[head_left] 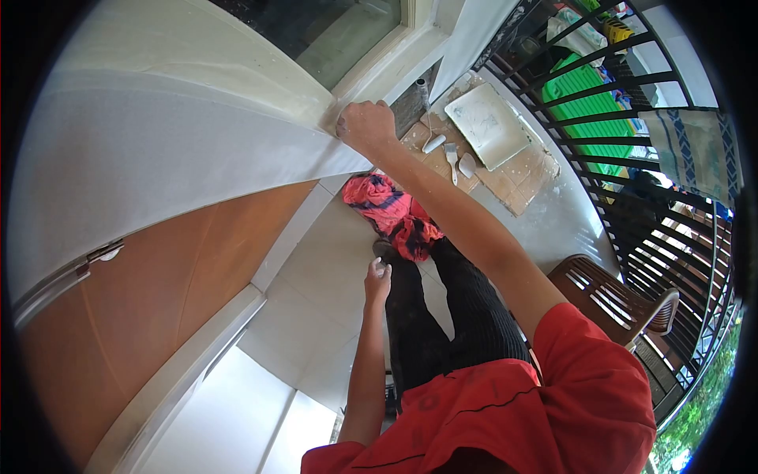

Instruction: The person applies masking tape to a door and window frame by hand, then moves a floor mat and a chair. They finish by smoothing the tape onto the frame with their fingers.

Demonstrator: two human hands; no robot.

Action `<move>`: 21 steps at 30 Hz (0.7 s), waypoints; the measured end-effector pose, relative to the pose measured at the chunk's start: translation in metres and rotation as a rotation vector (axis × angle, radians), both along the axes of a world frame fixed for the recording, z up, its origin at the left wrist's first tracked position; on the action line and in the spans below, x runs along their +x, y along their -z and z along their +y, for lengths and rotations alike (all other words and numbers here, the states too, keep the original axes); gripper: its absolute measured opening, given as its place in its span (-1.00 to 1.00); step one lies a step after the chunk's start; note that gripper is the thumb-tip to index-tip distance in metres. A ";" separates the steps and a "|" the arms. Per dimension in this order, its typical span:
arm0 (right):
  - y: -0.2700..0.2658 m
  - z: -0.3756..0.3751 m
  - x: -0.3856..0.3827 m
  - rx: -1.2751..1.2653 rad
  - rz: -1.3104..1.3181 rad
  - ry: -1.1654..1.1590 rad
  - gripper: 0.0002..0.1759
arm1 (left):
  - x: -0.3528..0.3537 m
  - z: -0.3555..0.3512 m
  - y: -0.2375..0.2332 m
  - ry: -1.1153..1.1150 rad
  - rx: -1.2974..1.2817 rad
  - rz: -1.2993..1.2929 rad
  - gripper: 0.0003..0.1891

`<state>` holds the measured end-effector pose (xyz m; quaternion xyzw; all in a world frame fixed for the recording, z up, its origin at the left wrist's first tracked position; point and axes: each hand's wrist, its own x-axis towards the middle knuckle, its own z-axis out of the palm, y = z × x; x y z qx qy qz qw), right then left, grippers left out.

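Observation:
My right hand (367,126) is raised against the corner of the pale wall (260,95), just beside the window frame. Its fingers are curled in toward the surface, and whatever they may hold is hidden. Lower down, my left hand (378,278) hangs in front of my dark trousers (410,316), with its fingers bent together. Something small and pale may be between them, too small to name. A red and dark patterned cloth (379,201) lies on the floor beyond my feet.
A paint tray (487,126), a roller (433,143) and a brush (452,161) lie on stained cardboard (521,178). A brown plastic chair (600,296) stands by the black railing (632,213) at right. A brown door (158,292) is at left.

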<state>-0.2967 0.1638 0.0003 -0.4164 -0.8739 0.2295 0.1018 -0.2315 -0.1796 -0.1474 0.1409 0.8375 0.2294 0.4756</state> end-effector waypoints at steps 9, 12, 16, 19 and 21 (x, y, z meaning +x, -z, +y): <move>0.000 0.000 -0.002 0.089 0.003 -0.075 -0.83 | 0.002 -0.004 0.005 0.006 0.000 -0.008 -0.52; 0.006 -0.001 -0.002 0.092 -0.008 -0.115 -0.88 | 0.003 -0.003 0.003 0.007 -0.015 -0.004 -0.52; 0.009 -0.003 -0.002 0.086 -0.020 -0.131 -0.93 | 0.003 -0.004 0.010 0.005 -0.005 -0.004 -0.52; 0.012 -0.005 -0.001 0.072 -0.013 -0.103 -0.93 | 0.001 -0.004 0.010 -0.012 -0.009 -0.013 -0.52; 0.013 -0.004 0.000 0.040 0.009 -0.102 -0.93 | 0.001 -0.003 0.006 0.011 0.000 0.005 -0.52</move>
